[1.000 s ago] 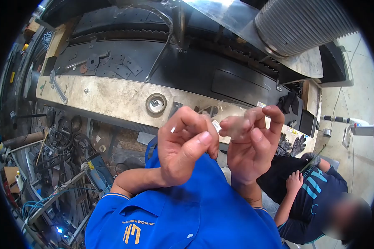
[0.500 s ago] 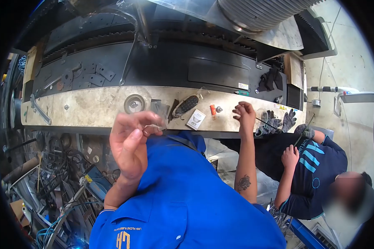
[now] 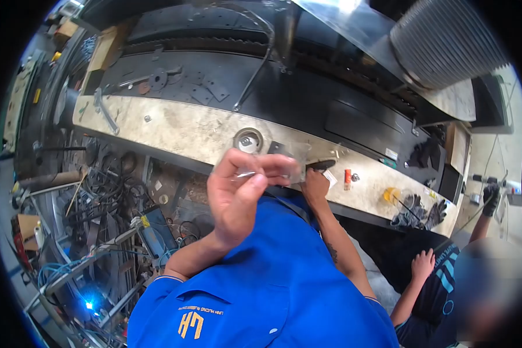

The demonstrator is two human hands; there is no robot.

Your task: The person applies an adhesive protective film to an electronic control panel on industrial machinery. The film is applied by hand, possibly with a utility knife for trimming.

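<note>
My left hand (image 3: 238, 194) is raised in front of my chest, its fingertips pinching a small clear plastic bag (image 3: 284, 165). My right hand (image 3: 314, 184) is stretched out to the near edge of the stained workbench (image 3: 174, 130). Its fingers are at a black oval object (image 3: 325, 165) lying there, and whether they grip it is hidden from this angle. A small white box (image 3: 331, 177) and a small orange item (image 3: 347, 176) lie just right of that hand. My blue shirt fills the lower middle of the view.
A round metal disc (image 3: 248, 141) sits on the bench behind the bag, and a wrench-like tool (image 3: 104, 113) lies far left. Grey work gloves (image 3: 417, 211) lie at the right end. Another person in a dark shirt (image 3: 446, 278) sits at lower right. Cables and clutter lie under the bench.
My right hand has come left along the bench edge to the black oval object. My left hand has stayed raised with the clear bag. The view has swung right.
</note>
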